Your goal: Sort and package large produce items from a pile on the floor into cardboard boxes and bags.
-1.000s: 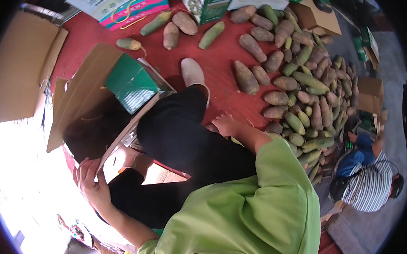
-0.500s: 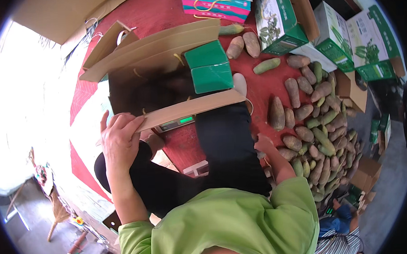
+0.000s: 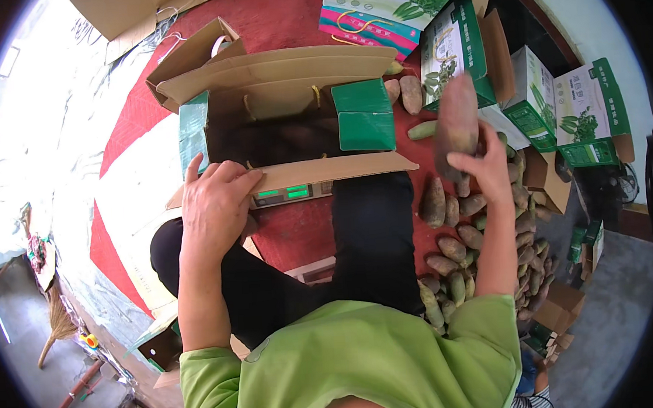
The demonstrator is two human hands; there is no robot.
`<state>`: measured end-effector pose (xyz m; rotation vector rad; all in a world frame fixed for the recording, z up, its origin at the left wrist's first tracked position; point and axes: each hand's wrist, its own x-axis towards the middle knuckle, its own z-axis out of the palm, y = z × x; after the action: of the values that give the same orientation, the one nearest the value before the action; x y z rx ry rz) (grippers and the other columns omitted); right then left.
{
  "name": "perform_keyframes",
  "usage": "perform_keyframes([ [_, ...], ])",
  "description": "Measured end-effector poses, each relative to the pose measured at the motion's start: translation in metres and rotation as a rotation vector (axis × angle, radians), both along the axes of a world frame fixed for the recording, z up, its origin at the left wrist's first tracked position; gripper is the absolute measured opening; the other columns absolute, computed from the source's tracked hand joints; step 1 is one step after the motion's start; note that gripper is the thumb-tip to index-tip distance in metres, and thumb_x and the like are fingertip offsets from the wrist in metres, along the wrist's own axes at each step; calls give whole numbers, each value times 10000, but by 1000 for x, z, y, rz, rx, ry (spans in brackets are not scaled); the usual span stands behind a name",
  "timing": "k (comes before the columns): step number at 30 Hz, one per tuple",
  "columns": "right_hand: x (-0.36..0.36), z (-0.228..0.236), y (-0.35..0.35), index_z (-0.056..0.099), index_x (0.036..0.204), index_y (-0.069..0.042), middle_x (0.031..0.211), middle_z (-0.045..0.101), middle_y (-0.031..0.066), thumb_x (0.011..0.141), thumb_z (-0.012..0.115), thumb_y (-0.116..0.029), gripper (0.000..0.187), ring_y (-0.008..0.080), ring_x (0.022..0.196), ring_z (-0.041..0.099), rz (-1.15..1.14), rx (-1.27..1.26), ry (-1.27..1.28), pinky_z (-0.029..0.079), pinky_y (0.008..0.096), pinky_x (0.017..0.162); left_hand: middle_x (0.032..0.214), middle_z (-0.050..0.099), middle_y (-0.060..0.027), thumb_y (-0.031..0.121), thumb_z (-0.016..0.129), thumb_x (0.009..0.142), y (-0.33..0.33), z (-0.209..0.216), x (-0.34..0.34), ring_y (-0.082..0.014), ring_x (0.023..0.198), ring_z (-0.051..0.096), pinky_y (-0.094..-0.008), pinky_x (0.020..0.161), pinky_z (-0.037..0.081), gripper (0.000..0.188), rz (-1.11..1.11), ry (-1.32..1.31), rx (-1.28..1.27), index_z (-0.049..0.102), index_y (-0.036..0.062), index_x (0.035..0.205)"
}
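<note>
An open cardboard box (image 3: 284, 106) with green end flaps stands in front of me, its inside dark. My left hand (image 3: 219, 198) is closed over the left end of its near flap (image 3: 339, 168), holding it down. Right of the box, my right hand (image 3: 487, 167) grips a long reddish-brown radish (image 3: 456, 116), raised upright and slightly blurred. Beneath the near flap shows a scale display (image 3: 289, 194) with lit green digits. A heap of brown and green radishes (image 3: 454, 249) lies on the red floor covering to my right, partly behind my right forearm.
Printed green-and-white cartons (image 3: 531, 90) stand at the far right, with another carton (image 3: 444, 46) nearer the box. A smaller open cardboard box (image 3: 190, 67) holding a tape roll (image 3: 221, 45) sits at the far left. A broom (image 3: 56, 325) leans at the lower left.
My right hand has risen from the heap with a radish and moved forward beside the box. My left hand stays on the near flap. The view has shifted, and more of the scale display shows.
</note>
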<state>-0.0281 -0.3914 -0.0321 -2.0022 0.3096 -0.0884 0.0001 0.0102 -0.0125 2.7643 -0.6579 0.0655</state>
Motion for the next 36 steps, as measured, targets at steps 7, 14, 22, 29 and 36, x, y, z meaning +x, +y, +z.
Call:
perform_keyframes([
  [7,85,60,118,486,1227,-5,1151,564,118,552,820,-246,791,229,1055,555,433,10,-108,432,345,914,828,605,-18,109,624,756,5,-5,1,-217,850,600,-478,1014,344,188,-20,-11,23,693,137,928],
  [14,132,-15,185,520,1159,6,1109,583,195,541,800,-252,726,326,1025,572,776,-401,66,460,382,868,840,609,-21,109,627,751,4,-3,2,-220,865,598,-474,1006,351,204,-15,12,18,694,147,941],
  [22,133,-38,207,544,1086,2,1081,589,177,607,766,-156,551,323,1016,584,1058,-999,180,481,416,860,844,611,-30,82,623,752,4,-1,2,-234,838,601,-443,991,363,218,-30,24,-1,698,142,948],
  [29,133,-23,209,701,903,-127,934,691,81,775,610,-165,162,241,916,654,1014,-1384,148,496,390,714,852,606,-46,65,611,753,0,1,0,-244,852,594,-422,979,372,211,-36,48,-16,696,118,939],
  [36,108,45,137,647,977,-62,894,671,127,757,667,-191,256,253,858,649,689,-762,-212,511,359,730,842,603,-61,84,594,786,-5,1,3,-251,856,584,-407,930,396,183,-58,1,-29,693,107,939],
])
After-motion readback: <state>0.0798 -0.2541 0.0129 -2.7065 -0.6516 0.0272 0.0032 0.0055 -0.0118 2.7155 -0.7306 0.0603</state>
